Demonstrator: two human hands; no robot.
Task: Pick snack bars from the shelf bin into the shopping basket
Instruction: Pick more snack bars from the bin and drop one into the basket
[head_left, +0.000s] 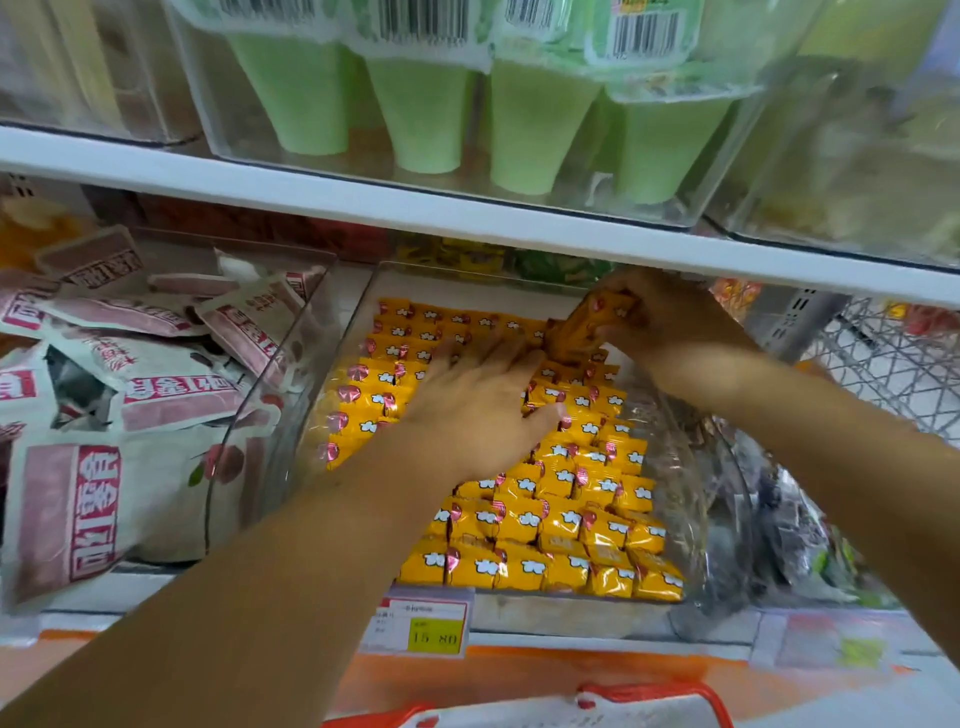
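I am pressing my left hand (475, 410) flat, fingers straight, on the yellow snack bars (561, 514) filling the clear bin (691, 499) on the shelf (597, 642). My right hand (675, 322) is gripping a bunch of bars (589, 327) at the bin's back right corner. The shopping basket (649, 693) is showing its red rim below the shelf's front edge.

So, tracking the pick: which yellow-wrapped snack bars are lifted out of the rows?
The tilted bunch of yellow bars gripped by the right hand, far right; the other bars lie flat in rows.
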